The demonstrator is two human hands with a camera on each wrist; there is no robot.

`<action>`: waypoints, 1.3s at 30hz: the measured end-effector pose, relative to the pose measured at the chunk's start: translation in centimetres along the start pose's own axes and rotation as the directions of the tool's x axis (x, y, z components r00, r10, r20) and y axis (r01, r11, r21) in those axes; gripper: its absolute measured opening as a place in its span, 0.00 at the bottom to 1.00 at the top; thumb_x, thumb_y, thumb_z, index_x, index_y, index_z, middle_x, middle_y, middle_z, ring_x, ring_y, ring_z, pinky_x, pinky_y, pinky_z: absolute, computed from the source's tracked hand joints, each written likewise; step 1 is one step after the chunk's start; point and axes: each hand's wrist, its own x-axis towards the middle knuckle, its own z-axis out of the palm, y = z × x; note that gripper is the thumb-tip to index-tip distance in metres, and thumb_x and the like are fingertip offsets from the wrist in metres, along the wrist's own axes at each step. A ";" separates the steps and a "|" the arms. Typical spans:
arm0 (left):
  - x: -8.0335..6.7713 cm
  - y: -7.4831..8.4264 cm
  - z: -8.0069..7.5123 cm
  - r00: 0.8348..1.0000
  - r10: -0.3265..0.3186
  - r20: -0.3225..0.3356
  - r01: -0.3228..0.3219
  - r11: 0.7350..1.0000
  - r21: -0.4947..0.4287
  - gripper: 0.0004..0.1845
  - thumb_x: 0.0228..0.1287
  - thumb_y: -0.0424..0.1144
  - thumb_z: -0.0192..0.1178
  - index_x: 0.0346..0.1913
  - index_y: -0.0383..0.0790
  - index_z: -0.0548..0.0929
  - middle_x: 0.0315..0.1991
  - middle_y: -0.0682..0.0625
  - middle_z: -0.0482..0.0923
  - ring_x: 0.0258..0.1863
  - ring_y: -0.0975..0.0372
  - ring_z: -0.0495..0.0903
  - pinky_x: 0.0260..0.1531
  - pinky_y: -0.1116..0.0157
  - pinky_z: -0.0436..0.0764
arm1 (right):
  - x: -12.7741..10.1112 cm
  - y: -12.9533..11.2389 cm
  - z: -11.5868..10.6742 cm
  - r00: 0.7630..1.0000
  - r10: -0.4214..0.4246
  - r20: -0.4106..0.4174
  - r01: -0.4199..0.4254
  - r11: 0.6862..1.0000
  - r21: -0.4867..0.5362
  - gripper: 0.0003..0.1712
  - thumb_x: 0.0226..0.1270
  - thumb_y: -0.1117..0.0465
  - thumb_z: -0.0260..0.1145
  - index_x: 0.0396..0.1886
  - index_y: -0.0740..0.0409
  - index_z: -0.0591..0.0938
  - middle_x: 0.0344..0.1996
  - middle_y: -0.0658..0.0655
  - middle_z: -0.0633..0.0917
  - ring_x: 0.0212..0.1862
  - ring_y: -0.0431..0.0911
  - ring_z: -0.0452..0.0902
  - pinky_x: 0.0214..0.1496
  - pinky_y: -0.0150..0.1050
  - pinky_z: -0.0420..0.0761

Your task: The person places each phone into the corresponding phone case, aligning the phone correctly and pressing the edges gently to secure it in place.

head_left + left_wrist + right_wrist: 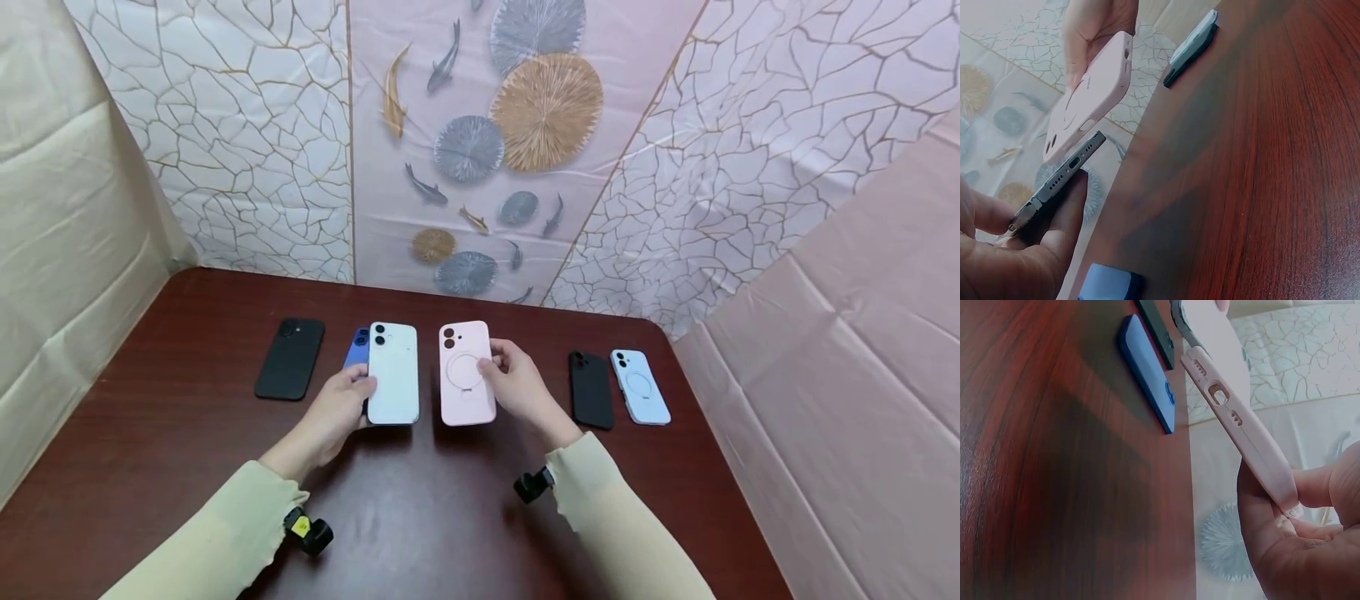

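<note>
A white phone (393, 375), its back with two camera lenses facing up, is gripped by its left edge in my left hand (336, 414). Its charging port and speaker holes show in the left wrist view. My right hand (522, 387) pinches the right edge of a pink phone case (465, 400) with a ring on its back. In the right wrist view, the case (1244, 434) shows its port cutout. Phone and case are held side by side above the table, with a narrow gap between them in the head view.
Partly behind the white phone, a blue phone (357, 348) lies on the dark red wooden table (420, 517). A black phone (291, 360) lies at the left. At the right are another black phone or case (591, 390) and a light blue case with a ring (641, 387). Patterned cloth (465, 208) hangs behind.
</note>
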 end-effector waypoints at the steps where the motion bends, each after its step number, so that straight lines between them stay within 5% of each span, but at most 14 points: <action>1: 0.0 -0.1 0.1 1.000 0.000 0.001 0.000 1.000 -0.004 0.21 0.79 0.37 0.37 0.68 0.31 0.60 0.59 0.35 0.71 0.52 0.54 0.76 0.44 0.59 0.80 | -0.1 0.0 0.0 1.000 0.006 0.007 -0.006 1.000 0.008 0.23 0.73 0.58 0.60 0.64 0.59 0.71 0.36 0.57 0.82 0.37 0.47 0.78 0.34 0.40 0.80; 17: -0.6 0.0 1.3 0.998 0.025 0.062 -0.026 1.000 0.005 0.18 0.77 0.36 0.40 0.63 0.32 0.65 0.56 0.37 0.75 0.50 0.54 0.79 0.44 0.58 0.81 | -0.4 -1.1 1.6 0.987 0.083 0.135 -0.118 0.953 0.280 0.22 0.74 0.58 0.59 0.65 0.55 0.70 0.41 0.60 0.80 0.42 0.49 0.79 0.41 0.44 0.82; 26: -1.2 -0.4 1.1 0.992 0.039 0.119 -0.030 0.997 -0.073 0.18 0.78 0.35 0.40 0.65 0.32 0.63 0.57 0.37 0.74 0.50 0.54 0.79 0.44 0.57 0.81 | -0.8 -0.6 2.3 0.972 0.117 0.206 -0.180 0.931 0.318 0.25 0.76 0.58 0.55 0.68 0.59 0.66 0.46 0.60 0.80 0.44 0.47 0.80 0.42 0.47 0.83; 39: -1.7 -0.6 2.0 0.986 0.026 0.164 -0.014 0.997 -0.076 0.18 0.78 0.34 0.40 0.65 0.33 0.64 0.56 0.37 0.75 0.50 0.54 0.80 0.44 0.56 0.81 | -1.4 -0.3 3.7 0.973 0.082 0.214 -0.148 0.938 0.313 0.22 0.76 0.61 0.54 0.66 0.61 0.68 0.44 0.62 0.80 0.45 0.50 0.81 0.40 0.49 0.83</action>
